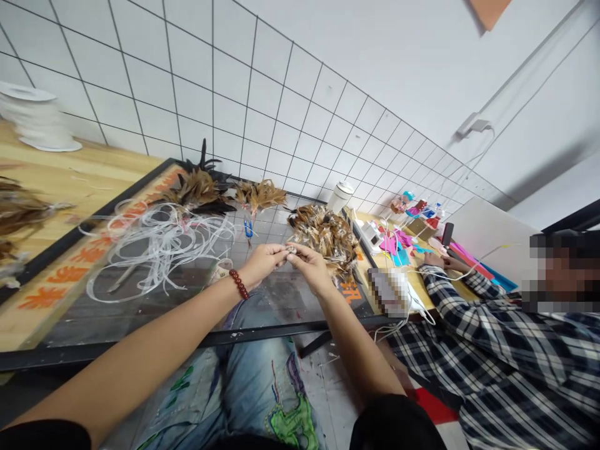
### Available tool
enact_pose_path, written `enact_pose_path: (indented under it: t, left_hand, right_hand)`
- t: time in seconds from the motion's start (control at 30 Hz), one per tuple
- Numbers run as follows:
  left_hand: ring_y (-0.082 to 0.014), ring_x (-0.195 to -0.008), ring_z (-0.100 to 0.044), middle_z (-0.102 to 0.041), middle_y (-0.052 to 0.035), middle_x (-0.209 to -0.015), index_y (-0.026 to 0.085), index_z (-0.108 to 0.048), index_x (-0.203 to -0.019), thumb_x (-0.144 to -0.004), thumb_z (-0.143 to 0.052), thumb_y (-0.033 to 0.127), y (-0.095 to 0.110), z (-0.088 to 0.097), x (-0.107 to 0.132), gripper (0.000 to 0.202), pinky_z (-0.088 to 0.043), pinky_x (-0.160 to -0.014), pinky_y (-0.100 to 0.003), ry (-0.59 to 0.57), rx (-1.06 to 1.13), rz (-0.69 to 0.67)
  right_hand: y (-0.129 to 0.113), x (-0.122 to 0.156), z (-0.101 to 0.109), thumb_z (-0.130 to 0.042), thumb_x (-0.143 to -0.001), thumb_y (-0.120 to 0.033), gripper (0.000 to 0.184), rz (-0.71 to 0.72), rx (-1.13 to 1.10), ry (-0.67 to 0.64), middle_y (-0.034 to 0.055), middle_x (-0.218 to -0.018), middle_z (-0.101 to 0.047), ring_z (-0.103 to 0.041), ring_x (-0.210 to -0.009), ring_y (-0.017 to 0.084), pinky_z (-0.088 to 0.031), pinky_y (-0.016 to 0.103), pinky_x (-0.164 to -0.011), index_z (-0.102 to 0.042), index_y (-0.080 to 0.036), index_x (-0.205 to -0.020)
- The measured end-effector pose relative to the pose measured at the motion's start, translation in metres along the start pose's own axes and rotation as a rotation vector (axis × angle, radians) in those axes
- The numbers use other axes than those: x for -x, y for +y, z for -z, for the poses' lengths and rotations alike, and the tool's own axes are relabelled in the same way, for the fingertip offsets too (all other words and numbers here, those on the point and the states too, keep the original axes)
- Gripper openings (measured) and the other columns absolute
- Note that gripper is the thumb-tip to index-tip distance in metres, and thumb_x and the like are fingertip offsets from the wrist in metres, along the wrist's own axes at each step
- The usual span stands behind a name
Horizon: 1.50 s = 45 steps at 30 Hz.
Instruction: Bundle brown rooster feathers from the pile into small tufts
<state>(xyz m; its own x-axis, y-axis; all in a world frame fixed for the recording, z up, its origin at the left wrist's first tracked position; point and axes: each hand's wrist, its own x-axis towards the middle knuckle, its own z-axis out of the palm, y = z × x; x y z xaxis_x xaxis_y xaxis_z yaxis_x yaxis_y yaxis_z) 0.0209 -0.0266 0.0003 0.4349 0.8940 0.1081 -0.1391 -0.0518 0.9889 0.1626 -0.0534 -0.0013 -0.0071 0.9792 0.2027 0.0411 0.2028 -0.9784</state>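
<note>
Head view showed your left hand and right hand meeting above the glass-topped black-framed table. The fingertips of both were pinched narrow on a small pale item, too tiny to identify. A heap of brown feathers lay at two o'clock from your hands. Tangled clear plastic strands lay at nine, and small blue scissors at eleven. A co-worker's plaid sleeve rested at three o'clock.

The dark glass-topped worktop looks glossy and smooth inside its matt black frame. The pale wooden worktop at far left is matt. The heap of brown feathers looks soft and fluffy, the tangled clear plastic strings shiny. The white wall tiles are smooth.
</note>
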Motion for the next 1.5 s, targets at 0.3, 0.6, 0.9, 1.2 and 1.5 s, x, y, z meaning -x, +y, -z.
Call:
enact_pose_path:
  t: [0.3,0.6,0.9,1.2,1.5]
  left_hand:
    - [-0.0067,-0.044,-0.033,-0.043,0.0024,-0.046,0.015,-0.052,-0.052,-0.071,-0.061,0.033,0.008,0.005,0.001,0.027,-0.022,-0.047,-0.021,-0.173,0.061,0.058]
    - [-0.0063,-0.045,-0.041,-0.050,0.0013,-0.050,0.011,-0.062,-0.067,-0.070,-0.067,0.027,0.006,0.008,0.000,0.017,-0.031,-0.046,-0.019,-0.284,0.190,0.220]
    - [-0.0069,-0.044,-0.044,-0.049,0.0017,-0.047,0.012,-0.057,-0.058,-0.073,-0.067,0.029,-0.005,0.000,-0.002,0.024,-0.036,-0.047,-0.019,-0.102,0.226,0.117]
    - [-0.0066,-0.041,-0.043,-0.043,0.0047,-0.047,0.013,-0.055,-0.066,-0.083,-0.054,0.016,0.002,0.019,-0.016,0.017,-0.042,-0.047,-0.019,0.283,0.576,0.138]
    - [-0.0060,-0.043,-0.044,-0.044,0.0046,-0.048,0.012,-0.055,-0.069,-0.087,-0.050,0.015,0.003,0.019,-0.013,0.018,-0.043,-0.048,-0.018,0.295,0.644,0.149]
  right_hand:
    - [0.008,0.002,0.008,-0.072,-0.070,-0.037,0.027,-0.018,-0.154,0.007,-0.0016,-0.066,-0.063,-0.045,-0.055,0.007,-0.038,0.023,-0.056,-0.075,-0.023,-0.092]
    - [0.003,0.004,0.010,-0.068,-0.073,-0.039,0.021,0.111,0.029,0.020,-0.0006,-0.065,-0.062,-0.053,-0.062,0.011,-0.044,0.025,-0.063,-0.071,-0.019,-0.079]
    - [0.008,-0.008,0.002,-0.065,-0.072,-0.041,0.023,0.081,0.090,0.146,-0.0017,-0.063,-0.057,-0.050,-0.062,0.011,-0.043,0.025,-0.065,-0.065,-0.018,-0.070]
    - [-0.018,-0.034,0.046,-0.063,-0.072,-0.028,0.012,-0.075,1.100,0.116,0.0045,-0.079,-0.068,-0.060,-0.078,0.019,-0.041,0.029,-0.070,-0.071,-0.021,-0.076]
    - [0.009,-0.048,0.038,-0.064,-0.070,-0.030,0.012,-0.077,0.868,0.031,0.0016,-0.066,-0.062,-0.055,-0.066,0.013,-0.040,0.024,-0.063,-0.064,-0.018,-0.066]
